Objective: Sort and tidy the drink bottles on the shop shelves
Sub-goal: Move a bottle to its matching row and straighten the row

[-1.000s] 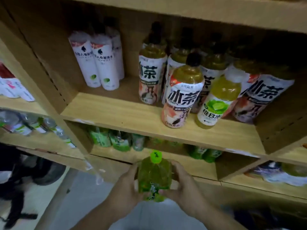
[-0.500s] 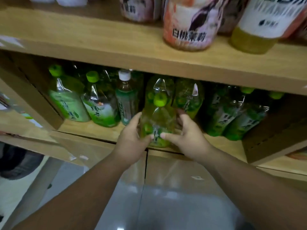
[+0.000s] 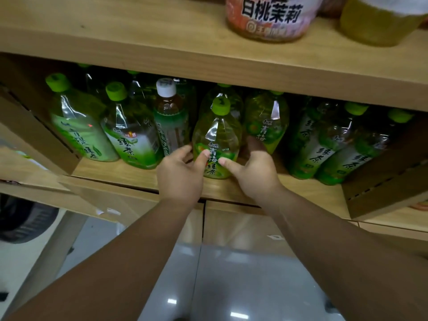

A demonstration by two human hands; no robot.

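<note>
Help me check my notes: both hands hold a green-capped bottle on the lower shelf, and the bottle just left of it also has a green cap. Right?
In the head view the neighbouring bottle has a white cap, not green. The left hand and right hand do hold the green-capped bottle on the lower shelf.

Head-worn, close, down at shelf (image 3: 115,174)
</note>
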